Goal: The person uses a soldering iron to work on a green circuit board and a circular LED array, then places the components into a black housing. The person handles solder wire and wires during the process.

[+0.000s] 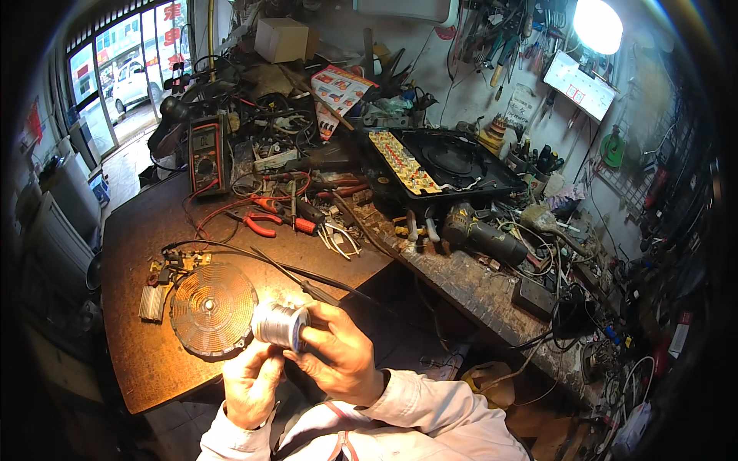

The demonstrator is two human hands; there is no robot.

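A spool of silvery solder wire (275, 324) is in my right hand (344, 355), which grips it by its blue-rimmed end above the table's front edge. Just below the spool, my left hand (252, 386) is closed in a pinch, thumb against fingers. Whatever it holds is too small to make out. Beside the spool on its left lies a flat round coil disc (215, 311) on the brown table. A circuit board (184, 263) with a finned metal heat sink (153, 303) adjoins the disc. Behind the spool rests a slim dark tool (296, 278) near a black cable.
A multimeter (206, 163) with red leads stands at the table's back left. Red-handled pliers (260, 224) lie near several wires. On the right-hand bench are an open black appliance housing (469, 157) with a tan circuit board (403, 163), and a dark power tool (492, 240).
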